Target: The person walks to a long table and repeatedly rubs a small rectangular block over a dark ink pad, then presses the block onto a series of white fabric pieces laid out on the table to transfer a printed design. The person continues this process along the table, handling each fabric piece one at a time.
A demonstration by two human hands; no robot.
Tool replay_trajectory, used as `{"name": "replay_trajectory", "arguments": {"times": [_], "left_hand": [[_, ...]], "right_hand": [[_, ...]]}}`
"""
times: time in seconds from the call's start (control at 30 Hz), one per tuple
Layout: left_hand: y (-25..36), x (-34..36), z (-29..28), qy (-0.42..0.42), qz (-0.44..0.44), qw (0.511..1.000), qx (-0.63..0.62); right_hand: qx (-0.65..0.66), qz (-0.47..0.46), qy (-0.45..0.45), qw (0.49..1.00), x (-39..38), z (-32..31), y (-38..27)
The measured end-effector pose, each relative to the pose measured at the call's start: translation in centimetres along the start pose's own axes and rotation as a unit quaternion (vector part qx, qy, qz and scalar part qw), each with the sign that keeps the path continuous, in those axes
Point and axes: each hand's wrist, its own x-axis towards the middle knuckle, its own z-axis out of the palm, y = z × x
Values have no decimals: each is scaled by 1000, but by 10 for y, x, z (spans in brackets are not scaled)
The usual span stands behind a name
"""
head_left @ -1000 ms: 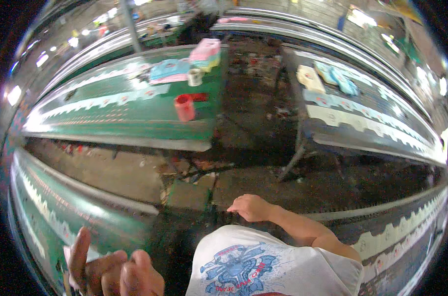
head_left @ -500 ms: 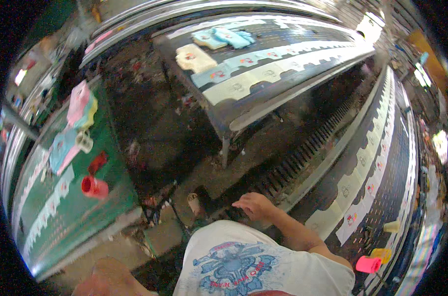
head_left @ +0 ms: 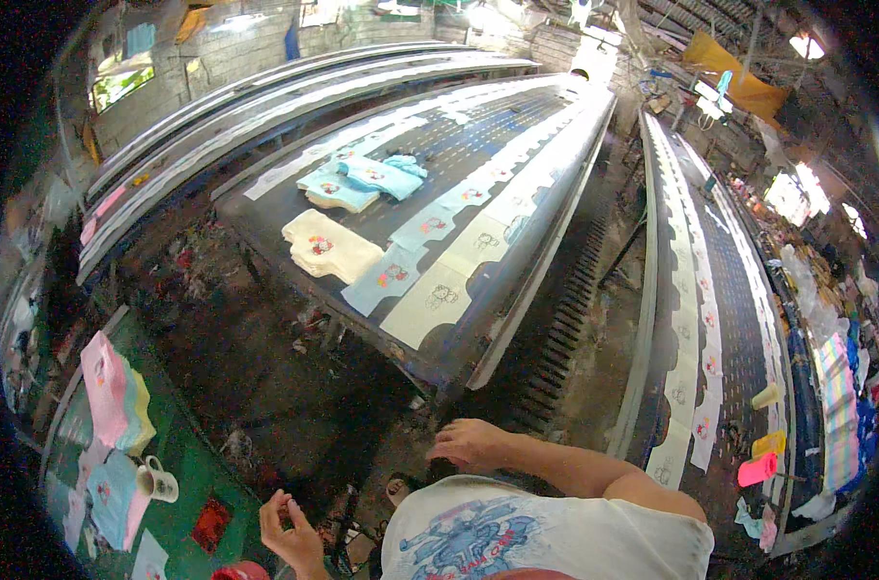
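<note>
My left hand is low in the centre-left, fingers loosely bent and apart, beside a green table bearing stacked pink and yellow cut fabric pieces, blue pieces, a white mug and a red rectangular object. My right hand hangs above the dark floor near the corner of a long dark printing table, fingers slightly curved and holding nothing visible. On that table lie cream printed pieces, stacked light-blue pieces and long rows of pale printed pieces.
Another long table runs along the right, with pink and yellow containers near its close end. Piled fabric and plastic line the far right. More tables stand at the upper left. A narrow dark aisle runs between the tables.
My view has swung right and up, so the long dark tables now face me and the green table sits lower left. My left hand shows again, its fingers bent.
</note>
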Motion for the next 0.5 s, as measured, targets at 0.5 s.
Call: {"name": "replay_trajectory", "arguments": {"times": [0.5], "left_hand": [[-31,126,35,24,-10,999,-35]], "right_hand": [[60,-29,-14,998,152,-8,73]]}}
